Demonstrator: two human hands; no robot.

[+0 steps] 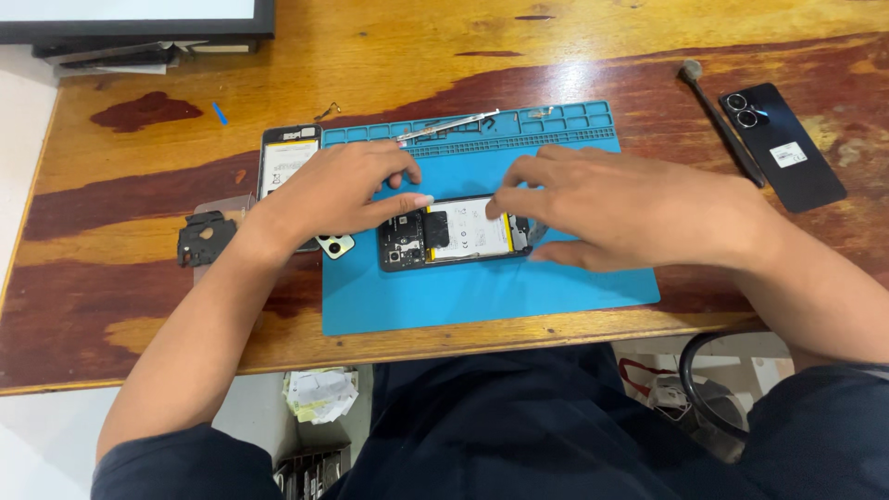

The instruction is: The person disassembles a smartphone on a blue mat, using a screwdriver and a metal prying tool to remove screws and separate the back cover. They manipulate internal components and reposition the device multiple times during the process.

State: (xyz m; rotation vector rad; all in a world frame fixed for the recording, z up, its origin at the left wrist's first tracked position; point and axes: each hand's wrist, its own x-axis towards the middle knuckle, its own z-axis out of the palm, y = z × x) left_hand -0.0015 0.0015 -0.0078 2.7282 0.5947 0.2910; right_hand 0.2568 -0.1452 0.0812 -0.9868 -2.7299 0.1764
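Observation:
An opened phone (454, 236) with its back off lies on the blue repair mat (482, 292), showing a white battery and black circuit parts. My left hand (338, 190) rests over the phone's left end, its thumb laid along the top edge. My right hand (611, 208) covers the phone's right end, fingertips pressing on the battery area. Neither hand holds a tool.
A second opened phone (287, 157) lies left of the mat. A black inner frame piece (206, 239) sits further left. Metal tweezers (449, 126) lie in the mat's tray. A black back cover (782, 143) and a brush (722, 120) are at right. A dark framed board is at top left.

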